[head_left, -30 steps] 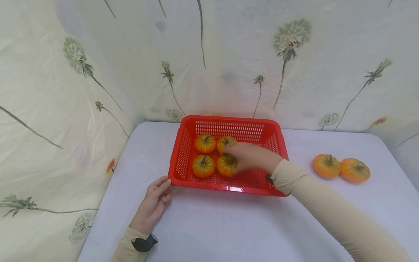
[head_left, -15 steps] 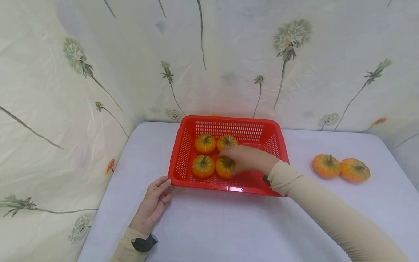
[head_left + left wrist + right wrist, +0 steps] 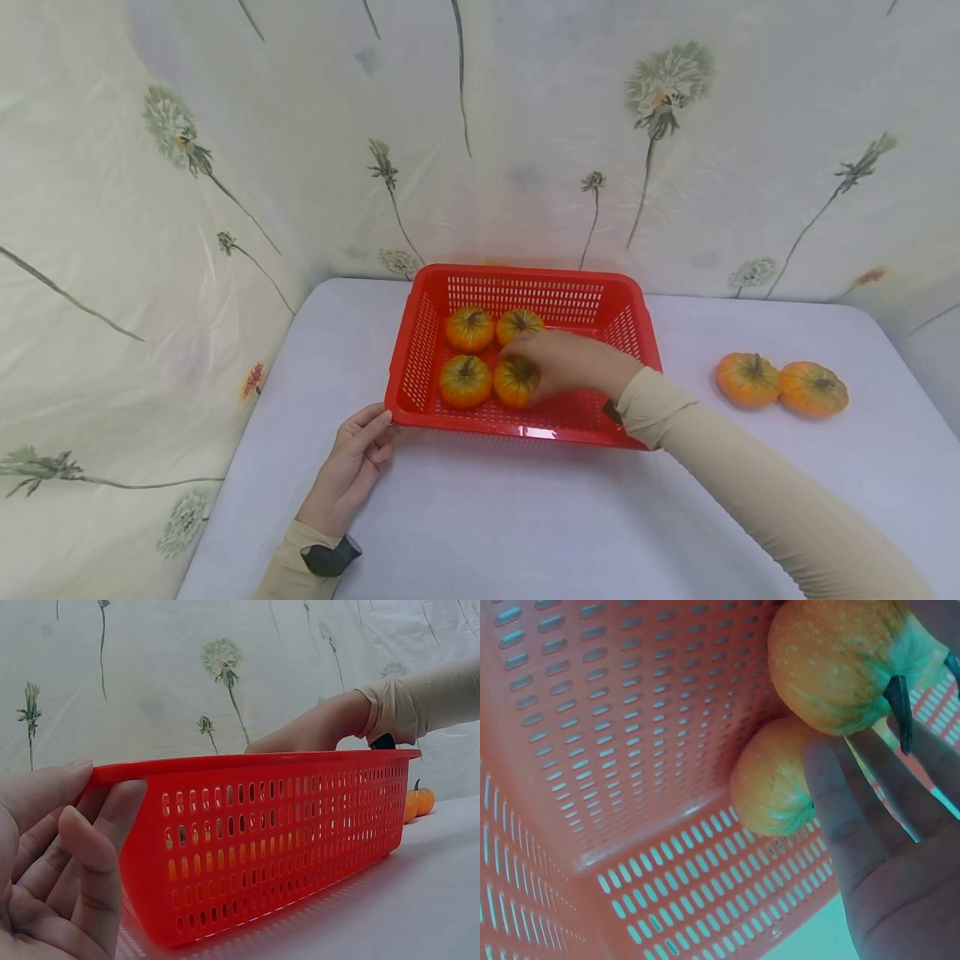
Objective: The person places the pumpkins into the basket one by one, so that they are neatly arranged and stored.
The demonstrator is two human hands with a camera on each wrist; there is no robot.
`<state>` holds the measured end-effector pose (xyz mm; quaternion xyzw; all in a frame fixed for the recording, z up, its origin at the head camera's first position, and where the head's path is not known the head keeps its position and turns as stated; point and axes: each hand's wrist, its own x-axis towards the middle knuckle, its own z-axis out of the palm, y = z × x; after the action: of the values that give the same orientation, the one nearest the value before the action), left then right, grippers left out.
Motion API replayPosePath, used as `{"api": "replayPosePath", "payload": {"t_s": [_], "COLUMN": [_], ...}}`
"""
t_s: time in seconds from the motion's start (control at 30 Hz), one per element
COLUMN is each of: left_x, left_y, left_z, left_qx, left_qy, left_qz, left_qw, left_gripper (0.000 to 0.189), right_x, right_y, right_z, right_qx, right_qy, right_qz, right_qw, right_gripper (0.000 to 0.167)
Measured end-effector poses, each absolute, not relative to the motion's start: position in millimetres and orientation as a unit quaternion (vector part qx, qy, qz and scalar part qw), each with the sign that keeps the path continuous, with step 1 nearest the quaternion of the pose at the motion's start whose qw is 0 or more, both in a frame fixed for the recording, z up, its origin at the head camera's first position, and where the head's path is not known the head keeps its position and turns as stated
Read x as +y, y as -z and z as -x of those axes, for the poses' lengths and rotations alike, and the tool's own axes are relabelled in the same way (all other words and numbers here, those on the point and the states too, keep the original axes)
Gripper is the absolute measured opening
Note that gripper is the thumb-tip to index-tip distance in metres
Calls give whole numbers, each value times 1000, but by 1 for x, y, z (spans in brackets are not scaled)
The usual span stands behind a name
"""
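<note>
A red plastic basket (image 3: 465,423) with slotted walls stands on the table, with several small orange pumpkins in its left half. My left hand (image 3: 358,462) pinches its near left corner, thumb over the rim and fingers beneath, as the left wrist view shows closely. Reaching in from the right, my right hand (image 3: 570,364) holds the near right pumpkin (image 3: 513,385) of the group, and partly covers it. Beside that one sits another pumpkin (image 3: 466,383); behind them are two more, a left pumpkin (image 3: 470,331) and a right pumpkin (image 3: 519,323).
Two more pumpkins, one upright (image 3: 747,381) and one tilted (image 3: 813,390), sit side by side on the white table (image 3: 480,525) right of the basket. A flower-printed curtain (image 3: 525,125) rises behind the table and along its left side.
Over the first half second my right hand and the pumpkin in it shifted slightly left, towards the neighbouring pumpkin. Since then they have hardly moved. My left hand and the basket stay put.
</note>
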<state>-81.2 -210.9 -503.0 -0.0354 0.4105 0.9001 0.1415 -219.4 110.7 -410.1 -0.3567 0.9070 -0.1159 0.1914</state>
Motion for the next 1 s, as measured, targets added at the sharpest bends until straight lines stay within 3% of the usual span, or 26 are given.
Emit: {"api": "replayPosePath", "payload": {"t_s": [0.5,1.0], "left_x": [-211,-210], "left_y": [501,501], "left_z": [80,80], "left_qx": [424,426], "left_qy": [-894,-893], "left_qz": [50,59], "left_qw": [135,133], "left_gripper": [24,24], "right_x": [125,160], "right_y": [385,364], "right_z": [219,215], "right_qx": [913,928], "right_qy": [161,175], "right_qz": [324,298], "right_qw": [188,136], "right_gripper": [77,76]}}
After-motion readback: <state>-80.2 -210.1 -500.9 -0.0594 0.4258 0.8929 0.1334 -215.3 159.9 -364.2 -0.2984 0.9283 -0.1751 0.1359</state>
